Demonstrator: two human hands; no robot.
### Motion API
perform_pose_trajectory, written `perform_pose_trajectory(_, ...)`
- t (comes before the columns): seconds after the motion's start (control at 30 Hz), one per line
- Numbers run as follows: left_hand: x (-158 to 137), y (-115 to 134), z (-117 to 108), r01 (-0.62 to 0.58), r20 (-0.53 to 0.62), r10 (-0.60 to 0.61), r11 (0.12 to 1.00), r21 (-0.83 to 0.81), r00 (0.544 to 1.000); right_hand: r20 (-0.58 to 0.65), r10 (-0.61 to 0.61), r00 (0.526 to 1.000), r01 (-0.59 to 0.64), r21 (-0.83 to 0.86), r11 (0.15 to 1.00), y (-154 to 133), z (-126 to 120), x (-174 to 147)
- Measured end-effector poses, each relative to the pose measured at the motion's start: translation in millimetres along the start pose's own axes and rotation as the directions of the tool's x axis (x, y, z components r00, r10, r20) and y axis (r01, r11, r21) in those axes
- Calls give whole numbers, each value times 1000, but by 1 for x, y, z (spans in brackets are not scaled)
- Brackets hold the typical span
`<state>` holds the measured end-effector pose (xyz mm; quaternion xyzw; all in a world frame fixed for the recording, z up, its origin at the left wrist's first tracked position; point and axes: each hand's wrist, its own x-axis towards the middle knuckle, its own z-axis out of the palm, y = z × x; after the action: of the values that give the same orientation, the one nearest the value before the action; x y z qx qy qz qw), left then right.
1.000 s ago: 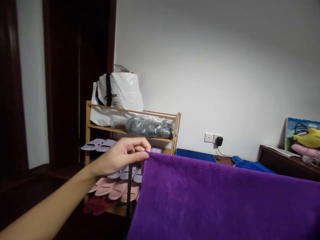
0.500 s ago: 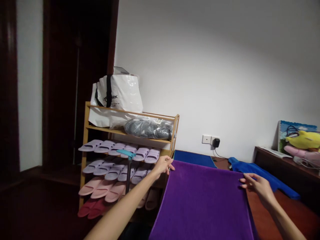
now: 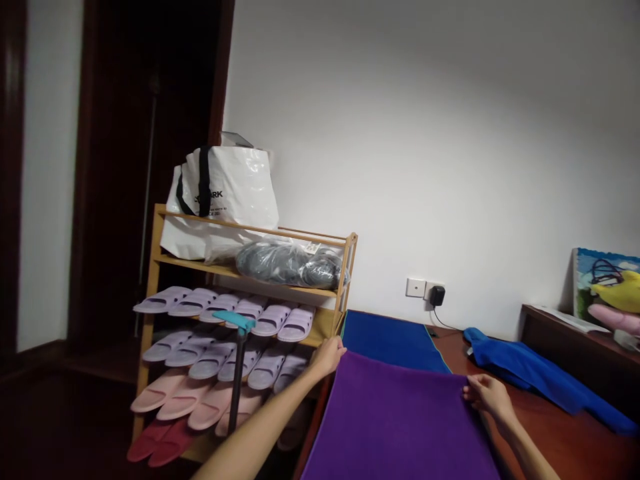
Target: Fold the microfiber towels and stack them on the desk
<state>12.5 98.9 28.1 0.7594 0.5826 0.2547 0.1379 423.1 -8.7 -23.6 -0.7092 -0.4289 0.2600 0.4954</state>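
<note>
White wall backs a dark wooden table (image 3: 560, 447) where a purple towel (image 3: 400, 420) lies flat, just in front of a blue towel (image 3: 393, 340). Left hand (image 3: 327, 357) pinches the purple towel's far left corner with curled fingers; right hand (image 3: 487, 395) grips its far right corner likewise. Left of the table, a wooden shoe rack (image 3: 250, 320) holds rows of slippers (image 3: 220, 340), with a white bag (image 3: 220, 197) on top. Both forearms are cut off by the picture's lower edge.

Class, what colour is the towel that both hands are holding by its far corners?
Purple: the towel shows plainly in the head view.
</note>
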Motion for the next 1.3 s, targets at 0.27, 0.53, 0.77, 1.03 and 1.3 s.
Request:
perform_pose_trajectory(0.27, 4, 35, 39, -256, -42, 267, 950, 181, 963, 114, -306, 945, 323, -461, 827, -11, 52, 38)
perform_pose_trajectory(0.53, 8, 23, 82, -410, 279, 355, 896, 171, 892, 283, -212, 936, 353, -718, 600, 19, 84, 37)
perform_pose_trajectory(0.77, 6, 23, 78, -369, 275, 314, 912, 178, 909, 240, -165, 957, 292, -794, 533, 15, 79, 32)
perform_pose_trajectory(1.03, -6, 23, 74, -377, 288, 320, 910, 173, 903, 242, -138, 961, 278, -818, 503, 10, 73, 12)
perform_pose_trajectory(1.3, -27, 26, 67, -384, 294, 327, 909, 163, 898, 243, -147, 959, 284, -812, 509, 10, 66, -8)
